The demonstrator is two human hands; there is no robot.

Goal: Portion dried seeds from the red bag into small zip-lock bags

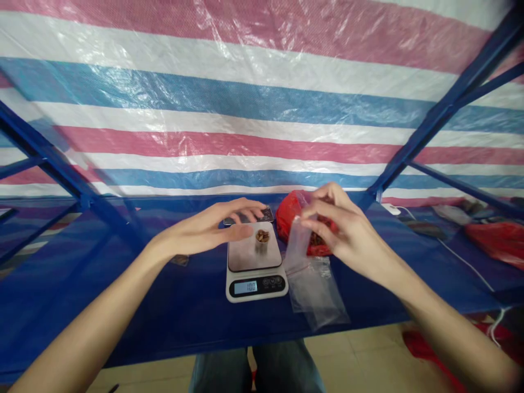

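A white digital kitchen scale [235, 292] with a steel plate stands in front of me, its display reading 10.0. On the plate sits a small metal cup [262, 248] heaped with brown pieces, perhaps seeds or beans. My left hand [216, 222] hovers at the plate's left side, fingers stretched out and holding nothing, the thumb close to the cup. To the right of the scale my right hand [347, 226] pinches the top of a small clear plastic bag [298, 240], which hangs down. Below it lie several flat clear bags [317, 295].
A red plastic bag [289, 210] with brown contents stands behind the right hand. A dark flat device [267, 214] lies behind the scale. Blue metal posts [434, 123] flank the blue tabletop [172, 311], and striped sheeting [245, 120] hangs behind. A white cable [466, 265] runs at the right.
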